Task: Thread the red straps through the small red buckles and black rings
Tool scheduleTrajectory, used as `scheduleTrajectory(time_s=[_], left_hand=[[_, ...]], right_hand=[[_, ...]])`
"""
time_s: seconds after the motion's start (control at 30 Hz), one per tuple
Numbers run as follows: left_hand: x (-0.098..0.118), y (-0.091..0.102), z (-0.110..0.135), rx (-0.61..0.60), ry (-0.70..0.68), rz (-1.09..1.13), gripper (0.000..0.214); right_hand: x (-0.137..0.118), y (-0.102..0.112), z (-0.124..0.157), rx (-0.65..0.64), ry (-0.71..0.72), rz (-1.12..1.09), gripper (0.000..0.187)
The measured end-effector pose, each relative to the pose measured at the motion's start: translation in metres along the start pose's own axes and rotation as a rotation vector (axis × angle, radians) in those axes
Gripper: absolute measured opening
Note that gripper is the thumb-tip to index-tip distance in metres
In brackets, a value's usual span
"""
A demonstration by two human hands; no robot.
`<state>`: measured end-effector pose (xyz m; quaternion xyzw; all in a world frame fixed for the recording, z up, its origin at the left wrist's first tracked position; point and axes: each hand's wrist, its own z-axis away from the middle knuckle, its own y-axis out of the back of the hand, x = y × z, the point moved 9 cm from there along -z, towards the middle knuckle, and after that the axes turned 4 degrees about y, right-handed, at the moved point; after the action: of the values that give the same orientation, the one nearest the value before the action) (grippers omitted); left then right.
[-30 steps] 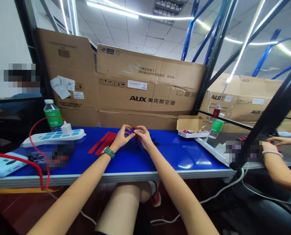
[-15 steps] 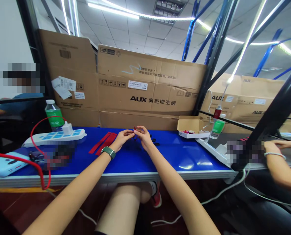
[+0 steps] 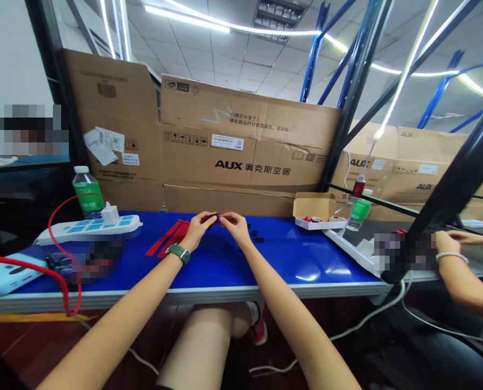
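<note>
My left hand (image 3: 200, 228) and my right hand (image 3: 236, 226) meet above the blue table (image 3: 208, 265), with their fingertips pinching a small red and black part (image 3: 216, 217). The fingers hide most of it, so I cannot tell exactly what it is. Several small black pieces (image 3: 258, 239) lie on the table just right of my right hand. Two or more long red strips (image 3: 168, 238) lie flat to the left of my left hand. A green watch (image 3: 178, 253) circles my left wrist.
An open cardboard box (image 3: 311, 207) holding small red pieces stands at the table's back right. A white power strip (image 3: 87, 232), a green-labelled bottle (image 3: 87, 189) and a red cable lie left. A co-worker's hands (image 3: 455, 241) rest at the neighbouring bench on the right.
My hands have come lower and flatter, with the fingers less raised around the small part. They still hold it between them. The view has shifted only slightly.
</note>
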<state>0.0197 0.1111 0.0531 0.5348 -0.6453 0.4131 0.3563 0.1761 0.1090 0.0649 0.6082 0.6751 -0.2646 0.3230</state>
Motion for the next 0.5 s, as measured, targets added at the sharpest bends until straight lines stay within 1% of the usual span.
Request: scheduleTrajectory(time_s=[0.13, 0.27, 0.43, 0.5], left_hand=[[0.008, -0.003, 0.001, -0.040, -0.075, -0.092, 0.041], [0.013, -0.006, 0.003, -0.068, -0.109, -0.149, 0.041], [0.014, -0.009, 0.003, -0.116, -0.158, -0.193, 0.043], [0.014, -0.009, 0.002, -0.116, -0.184, -0.219, 0.043]], right_hand=[[-0.009, 0.004, 0.001, 0.014, 0.057, 0.054, 0.034], [-0.019, 0.004, 0.003, 0.004, 0.097, 0.136, 0.033], [-0.025, 0.007, 0.004, 0.017, 0.113, 0.204, 0.032], [-0.025, 0.007, 0.005, 0.015, 0.112, 0.207, 0.032]])
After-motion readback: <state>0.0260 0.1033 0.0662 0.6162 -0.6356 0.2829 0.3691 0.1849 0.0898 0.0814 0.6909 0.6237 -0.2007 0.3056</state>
